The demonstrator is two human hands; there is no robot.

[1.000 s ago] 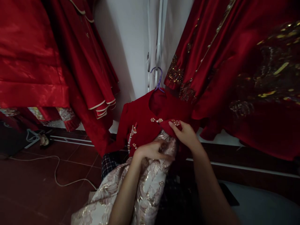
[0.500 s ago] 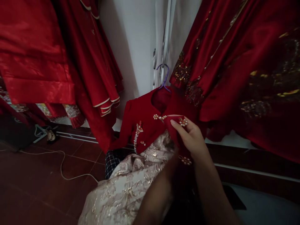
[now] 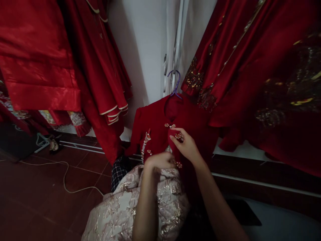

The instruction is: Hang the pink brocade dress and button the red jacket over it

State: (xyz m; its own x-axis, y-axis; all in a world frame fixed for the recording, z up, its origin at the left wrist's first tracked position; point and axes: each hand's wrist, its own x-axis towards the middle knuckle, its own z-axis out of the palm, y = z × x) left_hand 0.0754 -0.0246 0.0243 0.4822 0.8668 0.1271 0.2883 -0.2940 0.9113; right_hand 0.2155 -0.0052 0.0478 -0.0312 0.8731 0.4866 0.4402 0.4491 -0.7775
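Straight ahead of the person, the red jacket (image 3: 155, 122) is on a purple hanger (image 3: 177, 83), with both hands right at its front. The right hand (image 3: 186, 144) pinches the front edge between thumb and finger, close to a beaded clasp (image 3: 178, 136). The left hand (image 3: 160, 162) is at about eight o'clock from the right one, low on the jacket front. Its fingers are curled in, near a lower beaded clasp (image 3: 179, 165), but I cannot tell if they pinch anything.

The jacket's neck points to twelve o'clock, up at the hanger. Its long way runs from twelve down to about six, and one sleeve slants off toward eight. Most of the chest is up past the hands, and a dark red part hangs below the right hand. A beaded pin (image 3: 144, 144) is on the cloth, at about ten or eleven o'clock from the left hand.

A shiny cream skirt (image 3: 112, 211) spreads out below, at about seven o'clock. More red clothes (image 3: 40, 63) hang at ten o'clock, and a red robe with gold bits (image 3: 240, 73) hangs at two.
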